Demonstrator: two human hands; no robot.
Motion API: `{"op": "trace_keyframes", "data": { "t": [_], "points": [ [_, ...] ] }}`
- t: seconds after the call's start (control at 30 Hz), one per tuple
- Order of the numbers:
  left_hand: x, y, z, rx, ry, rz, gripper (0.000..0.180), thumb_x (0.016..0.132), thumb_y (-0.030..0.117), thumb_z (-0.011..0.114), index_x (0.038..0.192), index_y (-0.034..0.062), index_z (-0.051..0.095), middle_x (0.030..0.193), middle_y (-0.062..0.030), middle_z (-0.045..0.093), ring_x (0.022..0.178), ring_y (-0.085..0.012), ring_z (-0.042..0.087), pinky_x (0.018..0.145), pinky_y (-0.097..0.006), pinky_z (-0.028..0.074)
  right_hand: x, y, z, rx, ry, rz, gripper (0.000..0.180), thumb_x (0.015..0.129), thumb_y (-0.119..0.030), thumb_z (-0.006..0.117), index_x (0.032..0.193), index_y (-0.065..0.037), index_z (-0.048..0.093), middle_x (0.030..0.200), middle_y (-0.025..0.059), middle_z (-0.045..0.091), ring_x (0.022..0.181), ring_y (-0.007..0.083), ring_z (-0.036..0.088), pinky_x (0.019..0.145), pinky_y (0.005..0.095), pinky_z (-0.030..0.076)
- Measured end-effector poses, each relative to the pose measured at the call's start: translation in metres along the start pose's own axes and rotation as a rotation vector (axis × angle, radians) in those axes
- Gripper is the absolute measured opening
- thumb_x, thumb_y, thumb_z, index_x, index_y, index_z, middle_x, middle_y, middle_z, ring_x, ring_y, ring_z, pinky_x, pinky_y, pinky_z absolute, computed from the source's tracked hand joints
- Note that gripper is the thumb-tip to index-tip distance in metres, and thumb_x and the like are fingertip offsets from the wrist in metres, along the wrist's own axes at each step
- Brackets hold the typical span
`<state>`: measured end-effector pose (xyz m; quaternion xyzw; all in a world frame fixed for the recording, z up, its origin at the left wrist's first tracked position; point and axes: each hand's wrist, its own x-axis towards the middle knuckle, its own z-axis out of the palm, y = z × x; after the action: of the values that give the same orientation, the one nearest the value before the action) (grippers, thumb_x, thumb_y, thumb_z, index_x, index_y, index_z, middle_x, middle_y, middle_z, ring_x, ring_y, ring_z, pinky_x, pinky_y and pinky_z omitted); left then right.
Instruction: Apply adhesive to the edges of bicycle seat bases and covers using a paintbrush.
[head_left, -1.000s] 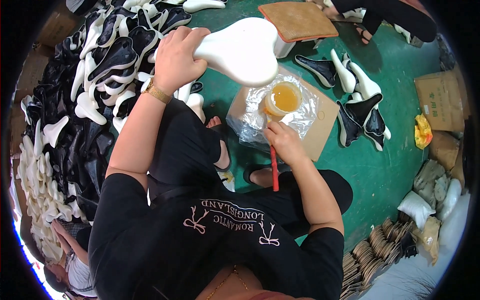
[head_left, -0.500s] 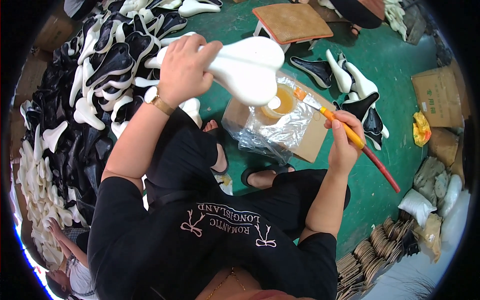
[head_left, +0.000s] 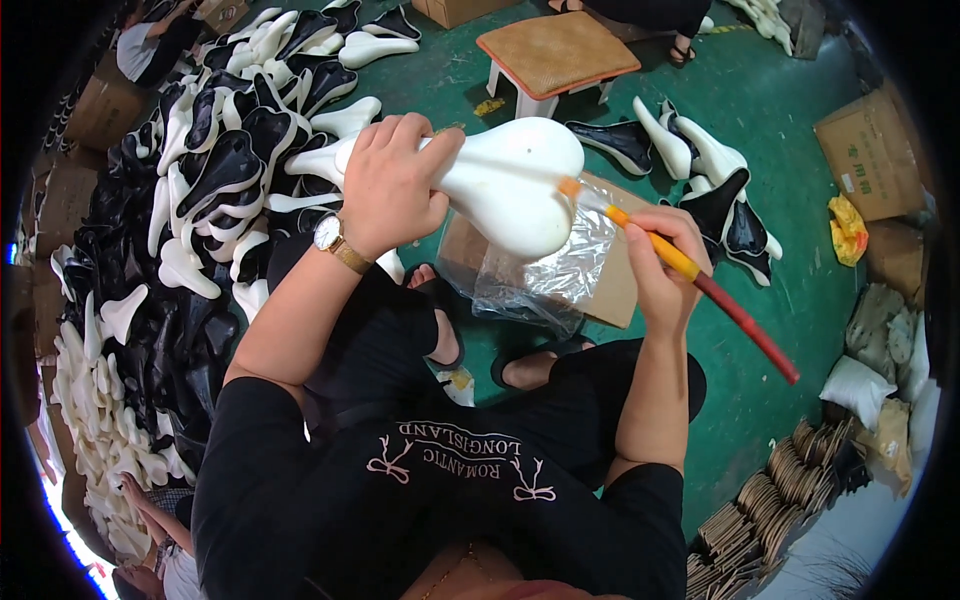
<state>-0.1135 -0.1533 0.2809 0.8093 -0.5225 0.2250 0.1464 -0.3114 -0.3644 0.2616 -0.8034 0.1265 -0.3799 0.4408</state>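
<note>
My left hand point(head_left: 398, 185) is wrapped over the narrow part of a white bicycle saddle pad point(head_left: 500, 185), its wide end pointing right. Between the fingers of my right hand point(head_left: 668, 262) is a paintbrush point(head_left: 652, 243) with a yellow and red handle. Its orange-stained bristles lie against the right edge of the pad's wide end. Under the pad stands a cardboard box point(head_left: 615, 285) draped with clear plastic sheeting point(head_left: 535, 295). Whatever stands on the box's left part is hidden by the pad.
A large heap of white and black saddle parts point(head_left: 225, 170) fills the left side. More saddle pieces point(head_left: 715, 190) lie on the green floor beyond my right hand. A stool with a brown cushion point(head_left: 556, 55) stands ahead. Stacked brown sheets point(head_left: 770, 500) lie lower right. Other people sit nearby.
The brush has moved left from the tub of yellowish liquid onto the pad's edge. My left hand has brought the saddle pad lower and slightly right, and it now hides the tub.
</note>
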Motion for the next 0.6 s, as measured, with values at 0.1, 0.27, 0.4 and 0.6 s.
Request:
{"op": "trace_keyframes", "data": {
  "t": [0.1,0.27,0.4,0.6],
  "points": [
    [0.002,0.007,0.000,-0.011,-0.004,0.007,0.044,0.060,0.008,0.061,0.103,0.0151,0.061,0.090,-0.0083,0.054,0.089,-0.0269,0.054,0.080,-0.037,0.042,0.003,-0.019,0.029,0.170,-0.096,-0.202,0.009,0.076,0.003,0.068,0.084,-0.001,0.066,0.085,0.0091,0.065,0.080,0.0172,0.062,0.071,0.0263,0.049],
    [-0.001,0.002,-0.002,-0.006,-0.021,-0.018,0.048,0.058,0.008,0.060,0.106,0.0155,0.061,0.094,-0.0081,0.055,0.091,-0.0281,0.055,0.081,-0.038,0.043,0.002,0.006,0.000,-0.013,-0.068,0.038,0.008,0.076,0.004,0.066,0.082,-0.001,0.064,0.087,0.0104,0.064,0.080,0.0145,0.061,0.066,0.0235,0.048],
    [-0.002,0.005,-0.001,-0.013,-0.015,-0.036,0.047,0.059,0.008,0.061,0.105,0.0153,0.061,0.094,-0.0080,0.055,0.090,-0.0282,0.055,0.081,-0.038,0.042,-0.005,-0.022,0.025,0.272,-0.049,0.038,0.008,0.076,0.002,0.067,0.083,-0.001,0.064,0.086,0.0093,0.064,0.080,0.0152,0.061,0.069,0.0261,0.049],
    [-0.001,0.000,-0.007,-0.023,0.030,-0.034,0.043,0.060,0.007,0.060,0.102,0.0147,0.062,0.088,-0.0079,0.054,0.088,-0.0264,0.054,0.079,-0.037,0.042,-0.002,0.006,-0.002,0.131,-0.116,0.156,0.007,0.076,0.000,0.068,0.081,-0.001,0.063,0.082,0.0065,0.062,0.072,0.0118,0.059,0.066,0.0245,0.047]
  ]
}}
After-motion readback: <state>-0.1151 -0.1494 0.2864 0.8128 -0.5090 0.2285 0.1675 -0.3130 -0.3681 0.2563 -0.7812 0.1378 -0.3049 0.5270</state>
